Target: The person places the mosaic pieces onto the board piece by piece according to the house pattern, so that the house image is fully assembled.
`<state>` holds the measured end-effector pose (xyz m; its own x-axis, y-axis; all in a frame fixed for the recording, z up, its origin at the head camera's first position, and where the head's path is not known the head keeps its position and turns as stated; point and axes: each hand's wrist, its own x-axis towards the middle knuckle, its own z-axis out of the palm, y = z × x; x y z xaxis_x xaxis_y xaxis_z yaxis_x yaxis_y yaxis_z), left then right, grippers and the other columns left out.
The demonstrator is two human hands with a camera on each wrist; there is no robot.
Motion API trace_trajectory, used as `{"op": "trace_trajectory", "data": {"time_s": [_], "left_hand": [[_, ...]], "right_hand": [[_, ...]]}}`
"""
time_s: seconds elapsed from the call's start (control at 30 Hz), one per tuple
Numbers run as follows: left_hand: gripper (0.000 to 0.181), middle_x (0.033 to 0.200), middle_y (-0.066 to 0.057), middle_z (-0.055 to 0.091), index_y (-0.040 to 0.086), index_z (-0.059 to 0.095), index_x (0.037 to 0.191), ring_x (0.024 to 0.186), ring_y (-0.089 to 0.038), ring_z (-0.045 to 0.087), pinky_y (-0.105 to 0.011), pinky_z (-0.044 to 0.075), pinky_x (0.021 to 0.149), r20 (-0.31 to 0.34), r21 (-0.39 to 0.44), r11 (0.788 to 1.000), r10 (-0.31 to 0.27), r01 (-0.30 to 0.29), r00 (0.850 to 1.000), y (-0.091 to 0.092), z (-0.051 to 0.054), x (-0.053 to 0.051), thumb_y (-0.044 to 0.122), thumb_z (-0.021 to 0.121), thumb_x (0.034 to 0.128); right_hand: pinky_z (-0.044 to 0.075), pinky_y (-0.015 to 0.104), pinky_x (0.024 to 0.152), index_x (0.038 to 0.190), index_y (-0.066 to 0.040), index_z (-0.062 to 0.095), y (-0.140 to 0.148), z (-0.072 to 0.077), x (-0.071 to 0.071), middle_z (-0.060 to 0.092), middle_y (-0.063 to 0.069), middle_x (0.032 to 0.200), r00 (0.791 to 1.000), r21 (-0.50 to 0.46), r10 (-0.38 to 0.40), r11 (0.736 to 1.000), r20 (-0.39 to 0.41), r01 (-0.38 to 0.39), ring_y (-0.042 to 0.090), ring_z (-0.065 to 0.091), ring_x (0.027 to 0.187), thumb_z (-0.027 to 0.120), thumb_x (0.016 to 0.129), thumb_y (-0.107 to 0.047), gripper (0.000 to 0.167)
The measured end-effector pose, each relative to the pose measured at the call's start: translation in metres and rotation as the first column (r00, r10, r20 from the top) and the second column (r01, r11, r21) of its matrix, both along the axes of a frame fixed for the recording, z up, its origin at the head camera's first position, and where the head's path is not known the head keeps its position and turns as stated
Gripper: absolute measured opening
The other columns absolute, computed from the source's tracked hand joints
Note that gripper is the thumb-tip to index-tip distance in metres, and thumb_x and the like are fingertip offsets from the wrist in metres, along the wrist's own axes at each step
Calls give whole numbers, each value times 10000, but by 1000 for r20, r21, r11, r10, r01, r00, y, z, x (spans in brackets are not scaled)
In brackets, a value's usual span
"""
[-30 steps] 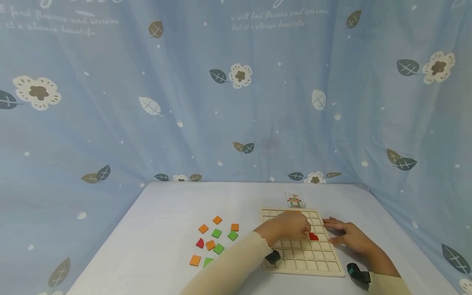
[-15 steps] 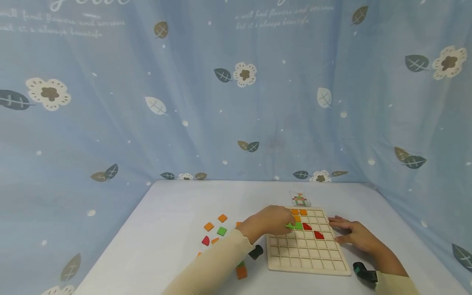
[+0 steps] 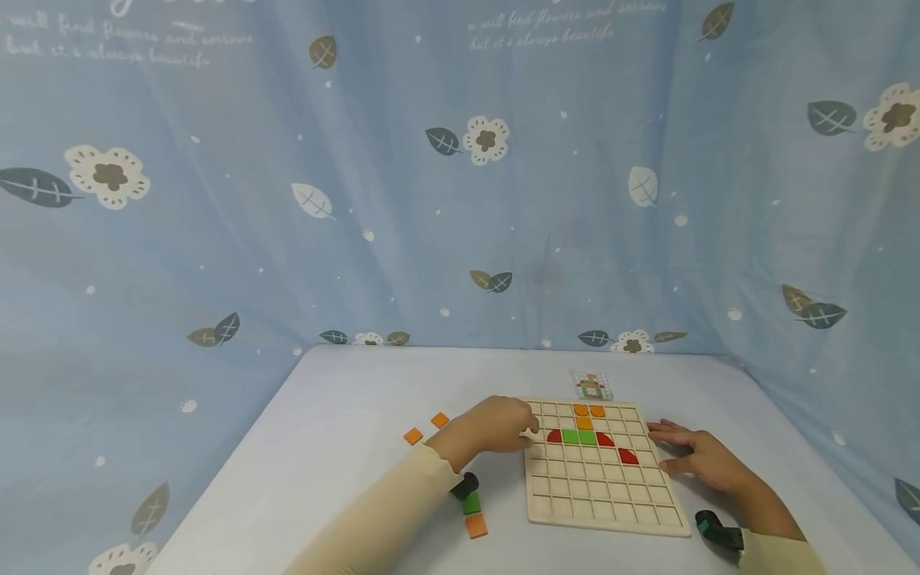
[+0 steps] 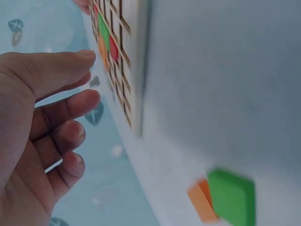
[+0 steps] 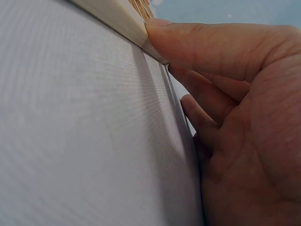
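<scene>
My left hand point(image 3: 496, 423) hovers by the left edge of a wooden grid board point(image 3: 589, 491), thumb and fingers apart. Nothing lies between them in the left wrist view. On the board, two green square tiles point(image 3: 578, 437) sit side by side, with a red quarter-round tile point(image 3: 554, 436) at their left and another red tile point(image 3: 605, 439) at their right. An orange square point(image 3: 584, 423) and two rounded orange tiles point(image 3: 589, 411) stand above. A separate red tile point(image 3: 628, 456) lies lower right. My right hand point(image 3: 700, 459) rests at the board's right edge; its thumb point(image 5: 188, 44) touches the rim.
A small card point(image 3: 592, 386) printed with a coloured tile figure lies behind the board. Loose orange tiles point(image 3: 413, 435) and a green tile point(image 3: 470, 502) with an orange one point(image 3: 476, 525) lie left of the board. My left arm hides other loose tiles. A blue printed curtain point(image 3: 546, 200) surrounds the table.
My left hand has drawn back leftward from over the board, uncovering the green tiles and the red tile at their left end. The right hand stays at the board's edge. The head view has shifted slightly.
</scene>
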<state>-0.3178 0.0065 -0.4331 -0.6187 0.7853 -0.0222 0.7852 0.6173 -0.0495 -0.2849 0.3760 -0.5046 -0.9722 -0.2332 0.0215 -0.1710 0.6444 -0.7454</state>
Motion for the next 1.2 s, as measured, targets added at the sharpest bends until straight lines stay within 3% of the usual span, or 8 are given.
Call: {"op": "trace_trajectory", "data": {"time_s": [0.27,0.53,0.73,0.9,1.07,1.2], "left_hand": [[215,990,94,656,203,737,1100,854,-25,594,-219,486,742,32,15,997,69,-69,997,-43,-1,-12,284,708,903],[187,1007,81,686,172,755,1065,909,-66,617,-268,498,825,85,70,983,165,-171,983,-83,-13,-29,252,693,908],[180,991,99,668,189,756,1057,909,-69,600,-287,495,838,128,78,980,171,-182,977,-90,-19,-27,249,703,895],[210,1001,118,652,206,750,1072,925,-60,589,-280,488,844,148,73,979,178,-190,973,-89,-18,-23,220,738,862],[257,963,123,654,191,749,1069,867,-49,572,-271,486,810,177,75,981,166,-181,970,-87,-16,-21,211,780,815],[246,949,127,656,187,751,1061,828,-44,550,-258,479,790,179,73,983,155,-170,972,-86,-20,-24,209,781,818]], "right_hand": [[153,704,1020,1259,76,601,0,2,1,425,249,1432,1000,8,-3,1000,8,3,516,198,1367,836,676,-207,689],[148,700,1028,1247,87,605,1,2,1,423,259,1429,1000,-16,5,1000,0,-5,530,198,1354,839,666,-212,694],[149,698,1029,1245,81,611,1,-1,0,427,255,1428,1000,-25,9,1000,6,-9,525,195,1359,841,666,-203,685],[147,701,1027,1245,74,614,2,-3,-1,432,248,1428,1000,-25,8,1000,4,-8,522,193,1362,843,664,-203,682],[151,706,1022,1245,69,617,3,-4,-1,436,245,1427,1000,-25,10,1000,-6,-10,522,201,1359,841,664,-195,676],[149,708,1019,1250,64,616,3,-4,-2,437,239,1429,1000,-18,10,1000,-2,-10,519,199,1363,840,668,-202,678]]}}
